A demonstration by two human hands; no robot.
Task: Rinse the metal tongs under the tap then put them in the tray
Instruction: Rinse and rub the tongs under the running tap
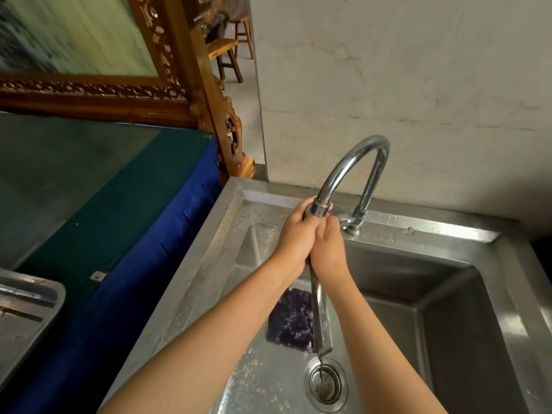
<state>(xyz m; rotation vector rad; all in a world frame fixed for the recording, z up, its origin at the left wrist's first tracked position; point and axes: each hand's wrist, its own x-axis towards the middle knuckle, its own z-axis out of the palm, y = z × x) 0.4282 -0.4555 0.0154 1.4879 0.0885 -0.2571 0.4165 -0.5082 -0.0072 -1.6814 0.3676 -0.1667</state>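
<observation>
Head view looks down into a steel sink (448,231), where both hands meet right under the mouth of the tap (352,165). The left hand (294,237) has its fingers (300,212) curled round the top end of the tongs (321,318), pressed up against the spout, and the right hand (328,255) wraps its own fingers round the same end from the other side, so both are gripping the tongs and neither is free. The tongs hang almost straight down from that double grip, arms closed together, with the tip just above the drain (325,383). Held so, anything running off would likely fall into the drain and not onto the rim. Whether water is flowing cannot be told for sure, though a thin line drops from the tip to the drain. The hands probably crowd the top end to rub it under the spout, which puts the job in the rinsing step. A dark purple cloth (291,318) lies on the sink floor just left of the tongs, among scattered food specks. The tray (27,309) sits at the far left, well apart from the sink, past a bench draped in blue fabric (143,264); the tongs have yet to go there.
</observation>
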